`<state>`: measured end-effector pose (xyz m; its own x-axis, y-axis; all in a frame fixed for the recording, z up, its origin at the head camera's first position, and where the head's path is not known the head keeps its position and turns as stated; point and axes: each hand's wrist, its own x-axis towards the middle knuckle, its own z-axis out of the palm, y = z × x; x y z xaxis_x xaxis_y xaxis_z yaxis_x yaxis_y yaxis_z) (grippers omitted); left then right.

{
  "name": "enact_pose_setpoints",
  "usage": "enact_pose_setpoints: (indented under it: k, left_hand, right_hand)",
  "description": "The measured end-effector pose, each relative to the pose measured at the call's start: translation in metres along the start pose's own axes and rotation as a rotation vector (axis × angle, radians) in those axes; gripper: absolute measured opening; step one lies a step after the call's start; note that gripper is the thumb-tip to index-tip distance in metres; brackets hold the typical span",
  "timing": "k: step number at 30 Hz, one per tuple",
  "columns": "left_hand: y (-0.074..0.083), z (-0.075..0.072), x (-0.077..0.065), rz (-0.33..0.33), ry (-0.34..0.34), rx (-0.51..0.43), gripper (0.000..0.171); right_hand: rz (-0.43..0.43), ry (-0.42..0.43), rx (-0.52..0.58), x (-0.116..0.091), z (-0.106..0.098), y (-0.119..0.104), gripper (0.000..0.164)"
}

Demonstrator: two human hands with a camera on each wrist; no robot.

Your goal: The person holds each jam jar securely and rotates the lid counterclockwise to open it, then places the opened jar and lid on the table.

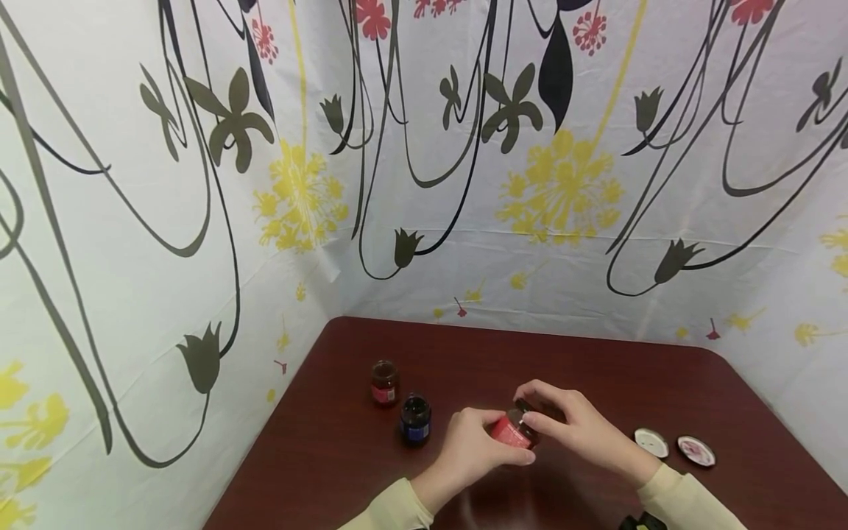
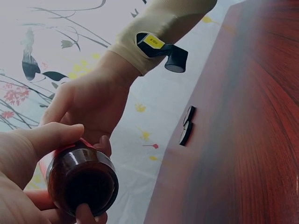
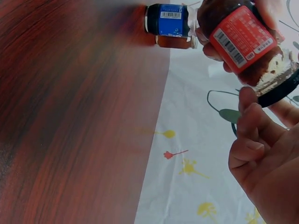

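My left hand (image 1: 472, 446) grips a small glass jar (image 1: 509, 434) with a red label and dark contents, holding it tilted above the table. The jar's round base (image 2: 86, 184) faces the left wrist camera. At the jar's mouth, my right hand (image 1: 576, 423) pinches a black-edged lid (image 3: 284, 89) between thumb and fingers. Pale matter shows on the glass beside the lid in the right wrist view. I cannot tell whether the lid is loose from the rim.
Left of my hands stand a blue-labelled jar (image 1: 415, 422) and, behind it, another red-labelled jar (image 1: 384, 384). Two round lids, one plain white (image 1: 652, 443) and one patterned (image 1: 695, 450), lie on the dark red table (image 1: 530, 350) at right. Patterned cloth (image 1: 437, 206) hangs around the table.
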<state>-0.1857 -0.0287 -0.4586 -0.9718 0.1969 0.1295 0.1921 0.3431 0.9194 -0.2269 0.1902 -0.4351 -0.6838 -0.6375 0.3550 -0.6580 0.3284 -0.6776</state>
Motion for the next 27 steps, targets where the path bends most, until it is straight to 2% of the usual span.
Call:
enact_pose_setpoints:
  k: [8, 14, 20, 27]
  left_hand:
    - [-0.003, 0.002, 0.0, 0.014, 0.009, 0.028, 0.042]
    - [-0.007, 0.003, 0.0, 0.031, 0.026, 0.058, 0.043]
    - [-0.01, 0.002, 0.0, 0.026, 0.029, 0.05, 0.045]
    - [-0.012, 0.003, -0.001, 0.039, 0.048, 0.078, 0.044]
  right_hand:
    - [-0.017, -0.019, -0.014, -0.002, -0.001, -0.001, 0.027]
    - [-0.002, 0.01, -0.112, -0.003, 0.001, -0.003, 0.03]
    - [0.113, 0.081, -0.237, -0.001, 0.004, -0.008, 0.033]
    - [0.246, 0.151, -0.323, 0.0, 0.007, -0.013, 0.018]
